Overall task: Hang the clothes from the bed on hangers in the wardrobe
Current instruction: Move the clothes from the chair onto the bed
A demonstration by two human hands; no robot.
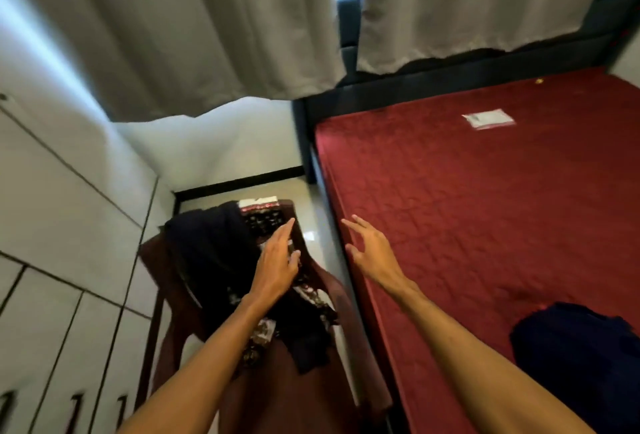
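A heap of dark clothes (214, 260), some with a black-and-white print, lies on a brown plastic chair (162, 281) between the wardrobe and the bed. My left hand (277, 260) reaches over the heap with fingers stretched out, holding nothing. My right hand (370, 250) hovers open beside the chair, above the edge of the red bed (485, 208). A dark blue garment (581, 357) lies bunched on the bed at the lower right. White wardrobe doors (52, 260) with dark handles fill the left side.
Pale curtains (207, 35) hang over the wall and window at the back. A small clear packet (488, 119) lies on the far part of the bed. A narrow strip of glossy tiled floor (318, 225) runs between chair and bed frame.
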